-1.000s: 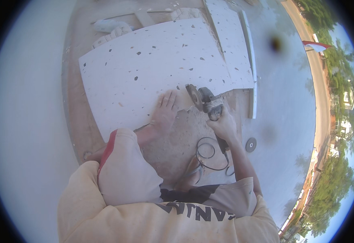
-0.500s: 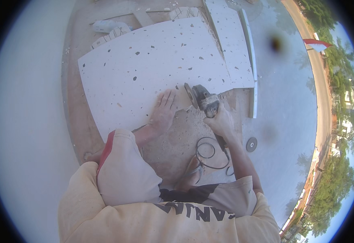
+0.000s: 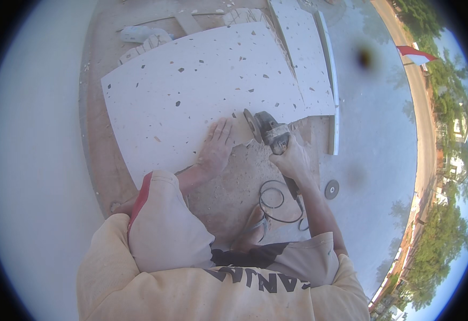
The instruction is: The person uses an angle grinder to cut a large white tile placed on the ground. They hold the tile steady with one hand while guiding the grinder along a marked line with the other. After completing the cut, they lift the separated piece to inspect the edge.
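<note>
My right hand (image 3: 294,159) is wrapped round the body of an angle grinder (image 3: 275,135), whose disc stands at the near edge of a large white slab (image 3: 191,91) speckled with dark chips. Just left of the disc, my left hand (image 3: 217,144) lies flat on the slab with its fingers stretched out, holding nothing. Along the near side, the slab's edge is uneven between my hand and the grinder. From the grinder's rear end a dark cord (image 3: 279,219) runs down in loops beside my foot (image 3: 255,227). Whether the disc is spinning cannot be seen.
A loose round disc (image 3: 332,189) lies on the floor to the right. Another speckled piece (image 3: 309,59) and a long pale strip (image 3: 334,128) lie right of the slab. Broken offcuts (image 3: 145,47) and a whitish bottle-like object (image 3: 135,34) sit beyond it. Dust covers the ground around my foot.
Almost nothing differs. Both hands and the grinder hold their places against the slab; the view has shifted very slightly, and the red and white flag in the distance has fluttered.
</note>
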Available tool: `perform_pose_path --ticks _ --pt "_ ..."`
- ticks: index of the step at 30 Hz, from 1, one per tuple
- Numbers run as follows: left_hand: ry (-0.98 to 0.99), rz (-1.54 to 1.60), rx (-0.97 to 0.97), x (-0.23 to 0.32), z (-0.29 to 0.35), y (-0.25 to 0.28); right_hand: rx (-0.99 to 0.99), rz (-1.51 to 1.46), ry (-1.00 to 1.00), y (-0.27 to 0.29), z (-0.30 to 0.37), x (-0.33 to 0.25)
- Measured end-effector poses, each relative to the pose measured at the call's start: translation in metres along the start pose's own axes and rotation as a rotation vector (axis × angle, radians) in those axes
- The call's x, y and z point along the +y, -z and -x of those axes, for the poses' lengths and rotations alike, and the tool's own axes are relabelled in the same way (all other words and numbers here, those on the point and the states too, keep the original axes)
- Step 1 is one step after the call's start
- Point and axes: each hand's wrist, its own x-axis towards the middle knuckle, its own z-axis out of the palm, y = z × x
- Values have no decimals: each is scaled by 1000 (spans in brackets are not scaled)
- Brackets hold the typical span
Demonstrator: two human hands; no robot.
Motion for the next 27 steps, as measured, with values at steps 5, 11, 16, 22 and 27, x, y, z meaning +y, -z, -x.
perform_pose_path --ticks 5,11,16,22,27 --pt "-18 -44 6 -3 1 -1 9 -13 12 -1 1 -1" --pt "-14 14 29 -3 2 -7 6 -29 -5 -2 1 -2" --pt "-16 22 12 -3 1 -9 23 -34 8 -5 2 3" --pt "12 43 18 -1 2 -6 7 -7 14 0 3 -3" --pt "-12 -13 1 -2 2 -7 3 8 3 2 2 -4"
